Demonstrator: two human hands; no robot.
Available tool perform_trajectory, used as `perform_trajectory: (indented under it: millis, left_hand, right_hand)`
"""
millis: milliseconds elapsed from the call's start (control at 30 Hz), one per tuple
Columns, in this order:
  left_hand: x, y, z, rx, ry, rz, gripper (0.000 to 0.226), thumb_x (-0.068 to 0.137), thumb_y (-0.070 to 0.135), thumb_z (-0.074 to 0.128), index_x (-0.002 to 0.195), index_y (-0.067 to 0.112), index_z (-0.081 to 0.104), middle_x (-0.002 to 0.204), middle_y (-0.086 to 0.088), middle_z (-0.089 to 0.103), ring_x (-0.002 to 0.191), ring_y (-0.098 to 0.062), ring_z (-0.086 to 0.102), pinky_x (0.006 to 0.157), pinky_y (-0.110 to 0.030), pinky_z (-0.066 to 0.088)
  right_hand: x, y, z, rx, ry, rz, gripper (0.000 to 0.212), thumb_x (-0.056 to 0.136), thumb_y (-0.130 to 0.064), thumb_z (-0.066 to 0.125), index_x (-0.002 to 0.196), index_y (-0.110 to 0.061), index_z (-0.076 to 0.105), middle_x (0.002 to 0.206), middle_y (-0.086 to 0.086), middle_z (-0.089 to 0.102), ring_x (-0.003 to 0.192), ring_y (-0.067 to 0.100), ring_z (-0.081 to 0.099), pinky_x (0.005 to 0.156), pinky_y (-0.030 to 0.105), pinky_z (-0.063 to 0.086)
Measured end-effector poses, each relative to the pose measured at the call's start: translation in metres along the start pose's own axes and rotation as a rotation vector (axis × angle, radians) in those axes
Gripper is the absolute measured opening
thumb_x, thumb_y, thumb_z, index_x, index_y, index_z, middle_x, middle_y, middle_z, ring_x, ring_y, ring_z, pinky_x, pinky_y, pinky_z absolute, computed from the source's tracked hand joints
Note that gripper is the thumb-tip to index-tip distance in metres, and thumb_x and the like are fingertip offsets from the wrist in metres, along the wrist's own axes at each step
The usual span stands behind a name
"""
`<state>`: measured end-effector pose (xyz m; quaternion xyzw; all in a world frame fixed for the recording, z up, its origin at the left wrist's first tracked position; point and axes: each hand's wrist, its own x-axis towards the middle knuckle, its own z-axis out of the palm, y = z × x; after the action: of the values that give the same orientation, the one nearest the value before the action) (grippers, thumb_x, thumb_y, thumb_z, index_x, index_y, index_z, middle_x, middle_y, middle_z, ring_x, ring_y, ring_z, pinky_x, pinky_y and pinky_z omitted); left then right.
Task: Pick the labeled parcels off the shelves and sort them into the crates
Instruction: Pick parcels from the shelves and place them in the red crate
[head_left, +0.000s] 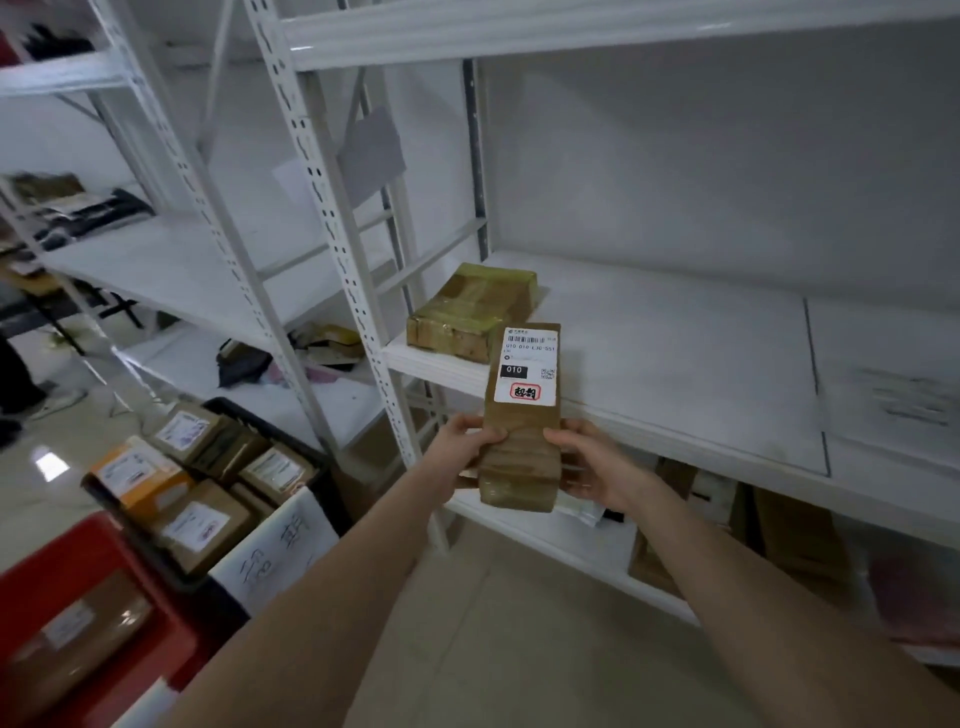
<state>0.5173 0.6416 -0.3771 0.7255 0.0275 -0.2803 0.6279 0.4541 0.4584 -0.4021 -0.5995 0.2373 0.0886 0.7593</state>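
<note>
A long brown taped parcel with a white shipping label reading 010 and a red stamp is held upright in front of the white shelf. My left hand grips its lower left side and my right hand its lower right side. A second taped brown parcel lies on the shelf's left end, just behind the held one. At lower left, a black crate with a handwritten paper sign holds several labeled boxes. A red crate in the bottom left corner holds a brown box.
White metal shelving uprights stand left of the held parcel. Lower shelves hold more cartons and bags. Further shelves at left carry dark packages. A person's legs and shoes stand at the far left on the tiled floor.
</note>
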Motion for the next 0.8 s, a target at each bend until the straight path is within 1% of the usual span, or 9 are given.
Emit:
perform_trajectory:
  millis: [100, 233, 300, 367, 433, 567, 633, 733, 800]
  left_hand:
    - [-0.028, -0.024, -0.027, -0.056, 0.067, -0.050, 0.037, 0.080, 0.020, 0.074, 0.111, 0.014, 0.054, 0.108, -0.008, 0.063, 0.099, -0.026, 0.063, 0.090, -0.050, 0.053]
    - [-0.060, -0.050, -0.074, -0.090, 0.169, -0.096, 0.043, 0.084, 0.021, 0.070, 0.122, 0.013, 0.052, 0.105, -0.007, 0.062, 0.088, -0.021, 0.063, 0.079, -0.039, 0.056]
    - [-0.073, -0.066, -0.099, -0.110, 0.202, -0.140, 0.046, 0.085, 0.022, 0.069, 0.127, 0.014, 0.050, 0.103, -0.006, 0.061, 0.089, -0.021, 0.062, 0.079, -0.038, 0.056]
    - [-0.084, -0.082, -0.124, -0.140, 0.225, -0.182, 0.045, 0.086, 0.024, 0.066, 0.128, 0.015, 0.051, 0.108, -0.006, 0.061, 0.094, -0.023, 0.061, 0.076, -0.037, 0.055]
    - [-0.093, -0.098, -0.150, -0.181, 0.257, -0.206, 0.043, 0.086, 0.026, 0.065, 0.127, 0.019, 0.053, 0.114, -0.007, 0.059, 0.100, -0.024, 0.059, 0.071, -0.036, 0.053]
    - [-0.110, -0.133, -0.214, -0.197, 0.292, -0.234, 0.046, 0.083, 0.038, 0.065, 0.126, 0.030, 0.051, 0.124, -0.010, 0.054, 0.113, -0.030, 0.055, 0.091, -0.045, 0.050]
    - [-0.116, -0.151, -0.253, -0.240, 0.299, -0.239, 0.050, 0.077, 0.046, 0.068, 0.122, 0.035, 0.051, 0.126, -0.012, 0.053, 0.118, -0.034, 0.053, 0.095, -0.047, 0.049]
    - [-0.126, -0.170, -0.314, -0.353, 0.309, -0.251, 0.048, 0.080, 0.045, 0.068, 0.123, 0.036, 0.048, 0.123, -0.013, 0.057, 0.111, -0.035, 0.060, 0.087, -0.049, 0.053]
    - [-0.130, -0.181, -0.355, -0.399, 0.337, -0.267, 0.043, 0.084, 0.042, 0.066, 0.122, 0.036, 0.047, 0.119, -0.014, 0.060, 0.105, -0.034, 0.063, 0.083, -0.049, 0.055]
  right_hand:
    - [-0.002, 0.023, 0.026, -0.029, -0.079, 0.040, 0.069, 0.066, -0.035, 0.084, 0.127, -0.030, 0.051, 0.122, 0.009, 0.060, 0.109, 0.030, 0.060, 0.089, 0.043, 0.054]
    - [-0.003, 0.049, 0.075, -0.098, -0.193, 0.103, 0.057, 0.075, -0.036, 0.077, 0.126, -0.035, 0.051, 0.119, 0.009, 0.061, 0.109, 0.032, 0.058, 0.099, 0.048, 0.046]
    - [-0.004, 0.060, 0.105, -0.138, -0.240, 0.161, 0.051, 0.076, -0.037, 0.076, 0.121, -0.038, 0.052, 0.115, 0.010, 0.063, 0.108, 0.035, 0.058, 0.101, 0.052, 0.042]
    - [-0.003, 0.072, 0.137, -0.147, -0.257, 0.205, 0.049, 0.077, -0.035, 0.075, 0.120, -0.038, 0.052, 0.115, 0.011, 0.063, 0.107, 0.036, 0.059, 0.097, 0.053, 0.046]
    - [-0.003, 0.081, 0.173, -0.165, -0.265, 0.217, 0.044, 0.080, -0.030, 0.071, 0.120, -0.033, 0.053, 0.114, 0.012, 0.062, 0.104, 0.035, 0.060, 0.089, 0.050, 0.051]
    - [0.007, 0.103, 0.247, -0.230, -0.287, 0.241, 0.045, 0.076, -0.031, 0.071, 0.118, -0.031, 0.056, 0.112, 0.011, 0.064, 0.101, 0.034, 0.062, 0.087, 0.052, 0.053]
    - [0.013, 0.111, 0.287, -0.259, -0.319, 0.241, 0.039, 0.077, -0.029, 0.070, 0.114, -0.033, 0.057, 0.112, 0.010, 0.063, 0.102, 0.033, 0.061, 0.087, 0.052, 0.053]
    - [0.024, 0.125, 0.353, -0.312, -0.371, 0.264, 0.030, 0.082, -0.027, 0.067, 0.110, -0.031, 0.057, 0.111, 0.010, 0.061, 0.102, 0.033, 0.059, 0.085, 0.050, 0.053]
    - [0.031, 0.135, 0.397, -0.339, -0.417, 0.304, 0.031, 0.080, -0.031, 0.067, 0.111, -0.031, 0.059, 0.114, 0.011, 0.060, 0.104, 0.034, 0.058, 0.086, 0.049, 0.053]
